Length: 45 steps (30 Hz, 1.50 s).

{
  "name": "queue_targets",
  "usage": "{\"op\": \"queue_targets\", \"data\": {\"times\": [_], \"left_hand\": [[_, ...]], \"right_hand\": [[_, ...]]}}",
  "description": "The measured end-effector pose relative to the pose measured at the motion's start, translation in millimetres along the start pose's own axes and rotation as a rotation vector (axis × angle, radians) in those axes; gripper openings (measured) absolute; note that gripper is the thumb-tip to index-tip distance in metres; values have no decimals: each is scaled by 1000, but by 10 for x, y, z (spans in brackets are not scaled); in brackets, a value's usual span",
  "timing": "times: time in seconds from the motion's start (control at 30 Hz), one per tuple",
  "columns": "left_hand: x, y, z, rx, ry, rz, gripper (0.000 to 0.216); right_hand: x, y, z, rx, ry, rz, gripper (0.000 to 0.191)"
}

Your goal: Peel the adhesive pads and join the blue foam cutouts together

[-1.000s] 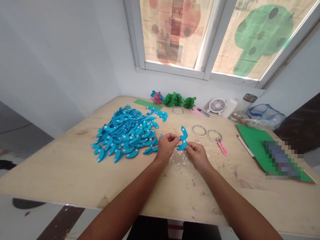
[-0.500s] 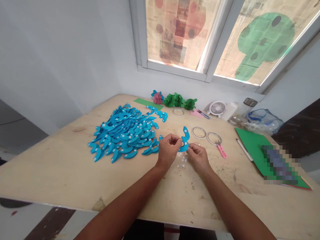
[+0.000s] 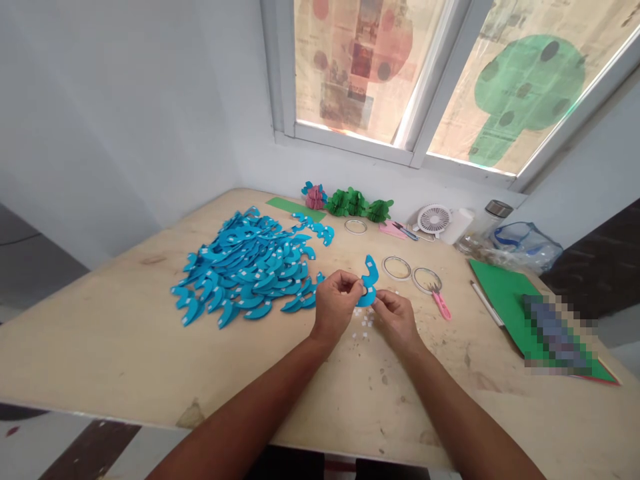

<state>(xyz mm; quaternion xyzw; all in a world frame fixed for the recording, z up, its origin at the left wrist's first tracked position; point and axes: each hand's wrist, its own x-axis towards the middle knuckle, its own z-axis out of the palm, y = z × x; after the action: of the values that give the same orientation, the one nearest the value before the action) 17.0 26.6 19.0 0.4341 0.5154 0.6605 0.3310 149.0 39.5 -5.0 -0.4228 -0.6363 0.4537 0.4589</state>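
Note:
My left hand (image 3: 336, 305) pinches a curved blue paper piece (image 3: 371, 272) with a small white square on its upper part. At the lower end of this piece, the thumb and fingers of my right hand (image 3: 399, 321) are closed on its edge. Both hands are above the table, close together. Below and between them lie several tiny white squares (image 3: 365, 323). A large heap of similar blue paper pieces (image 3: 250, 260), many bearing white squares, spreads to the left of my left hand.
Tape rings (image 3: 411, 279) and pink-handled tweezers or scissors (image 3: 442, 307) lie right of my hands. Green card (image 3: 500, 287) and a white pen (image 3: 487, 304) are farther right. Green paper shapes (image 3: 354, 203), a small fan (image 3: 434, 220) and a bottle (image 3: 493, 217) line the wall.
The view has shifted slightly. Both hands keep their hold on the blue paper piece in nearly the same place, with only a small shift of its lower part.

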Motion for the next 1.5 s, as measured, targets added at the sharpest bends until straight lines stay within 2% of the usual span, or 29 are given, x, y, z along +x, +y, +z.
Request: {"op": "queue_targets", "data": {"times": [0.2,0.47,0.93,1.2,1.5], "left_hand": [[-3,-1,4,-6,-1,5,8],[3,-61,37,-170,18,-48,8],[1,-114,38,-317,-49,-88,16],[-27,-128,52,-306,-109,-81,21],[-52,-125,42,-243,-170,-80,28]], "right_hand": [[6,0,-8,-9,-6,-2,27],[5,40,-19,20,-16,-4,25],[-1,38,7,112,8,77,25],[-3,-60,7,131,29,42,21],[16,-1,-6,196,58,28,25]]}}
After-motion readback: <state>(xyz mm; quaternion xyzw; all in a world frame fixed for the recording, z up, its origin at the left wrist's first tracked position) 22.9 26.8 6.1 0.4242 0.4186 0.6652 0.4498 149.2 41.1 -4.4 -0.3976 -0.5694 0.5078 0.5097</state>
